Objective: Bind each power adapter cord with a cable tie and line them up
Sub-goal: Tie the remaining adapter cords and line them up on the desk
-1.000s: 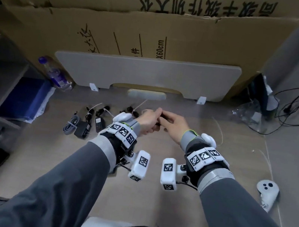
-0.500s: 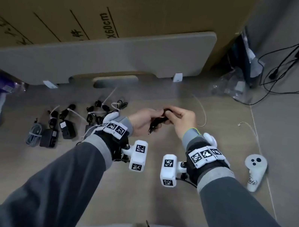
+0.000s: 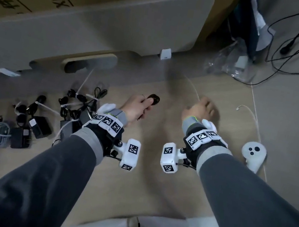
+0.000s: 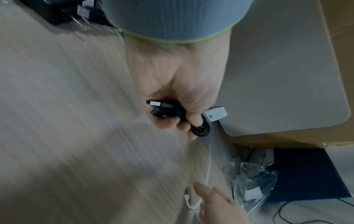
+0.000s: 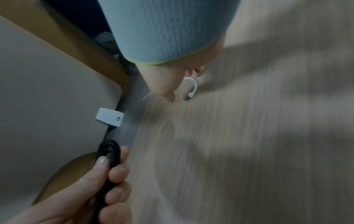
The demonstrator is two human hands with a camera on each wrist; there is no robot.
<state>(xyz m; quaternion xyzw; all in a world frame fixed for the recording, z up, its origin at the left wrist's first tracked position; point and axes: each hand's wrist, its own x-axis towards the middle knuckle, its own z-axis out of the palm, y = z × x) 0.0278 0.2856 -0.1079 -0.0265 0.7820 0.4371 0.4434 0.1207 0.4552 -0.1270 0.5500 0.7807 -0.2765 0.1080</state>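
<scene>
My left hand (image 3: 146,103) grips a coiled black cord (image 3: 153,99) above the wooden table; the left wrist view shows its plug (image 4: 155,103) and coil (image 4: 201,130) sticking out of the fist. My right hand (image 3: 205,107) hovers further right with nothing in it, fingers stretched (image 4: 216,200) toward a thin white cable tie (image 3: 193,88) lying on the table. At the left lie several black power adapters (image 3: 40,127), some with cords bound by white ties (image 3: 46,108).
A grey board (image 3: 100,25) leans on cardboard boxes behind the table. A white controller (image 3: 253,155) and a loose white cable (image 3: 251,114) lie to the right. A crumpled plastic bag (image 3: 230,63) and black floor cables (image 3: 295,38) are at the back right.
The hands have parted. My right hand let go of the black cord and moved right toward the white tie, while the left hand keeps the cord. The view has swung right.
</scene>
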